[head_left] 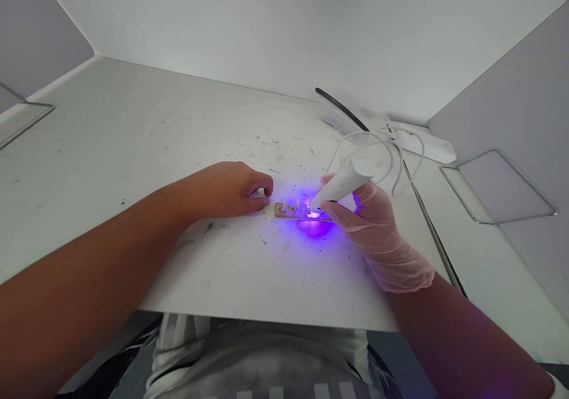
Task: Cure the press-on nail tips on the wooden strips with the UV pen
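Observation:
My right hand (376, 215), in a thin translucent glove, grips a white handheld UV lamp (344, 181). The lamp slants down to the left and casts violet light on a narrow strip (281, 211) lying flat on the table. Several small shiny pieces sit along the strip; they are too small to name. Whether the lamp's tip touches them I cannot tell. Bare and loosely curled, my left hand (242, 188) rests on the table just left of the strip's end. Its thumb and forefinger bend toward each other with nothing visible between them.
A white cable (393, 171) loops behind the lamp, near a white elongated device (424, 143) and a black curved strip (342, 108). Dark specks dot the white table (146, 114). Wire frames stand at the left (31, 123) and right (498, 185), beside grey partitions.

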